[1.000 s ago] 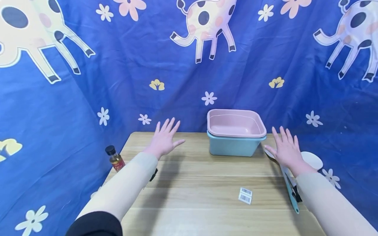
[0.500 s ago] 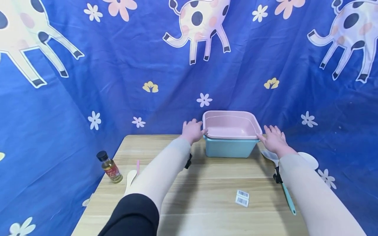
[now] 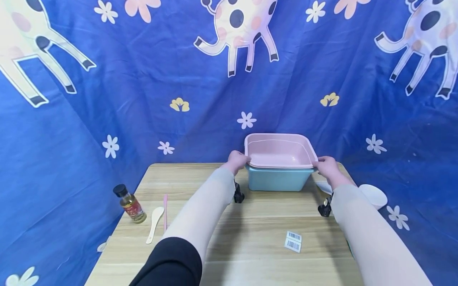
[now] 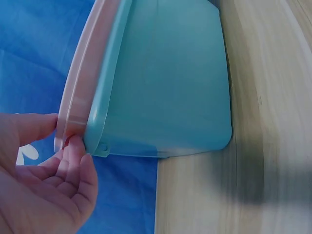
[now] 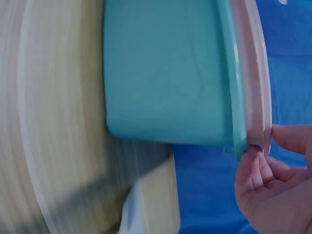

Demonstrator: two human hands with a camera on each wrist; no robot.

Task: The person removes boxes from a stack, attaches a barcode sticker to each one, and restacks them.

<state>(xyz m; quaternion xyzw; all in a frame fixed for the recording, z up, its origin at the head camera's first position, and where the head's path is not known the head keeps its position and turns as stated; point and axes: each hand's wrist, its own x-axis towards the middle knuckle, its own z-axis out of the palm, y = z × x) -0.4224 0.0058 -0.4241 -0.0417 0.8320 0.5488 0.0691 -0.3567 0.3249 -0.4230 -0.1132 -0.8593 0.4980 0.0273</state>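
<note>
1. Nearest, a small white barcode label (image 3: 293, 241) lies flat on the wooden desk (image 3: 250, 222), between the two forearms and well short of the tubs.
2. Left of it, near the desk's left edge, stand a small dark-capped bottle (image 3: 129, 203), a white spoon (image 3: 155, 224) and a thin pink stick (image 3: 165, 206); the spoon and stick lie just beside each other, the bottle just left of them.
3. On the right, a white bowl-like dish (image 3: 373, 195) sits at the desk's right edge, partly behind the right forearm.
4. Farther back, a pink tub (image 3: 279, 150) is nested inside a teal tub (image 3: 277, 179); the pair stands upright on the desk near its far edge, close to the blue patterned cloth (image 3: 143, 99).
5. At the pair's left side, the left hand (image 3: 237, 160) pinches the pink rim: in the left wrist view the thumb lies over the rim and the curled fingers (image 4: 73, 156) press under it, against the teal tub's lip.
6. At the pair's right side, the right hand (image 3: 326, 166) holds the pink rim the same way: thumb over it, curled fingers (image 5: 256, 168) beneath, in the right wrist view.
</note>
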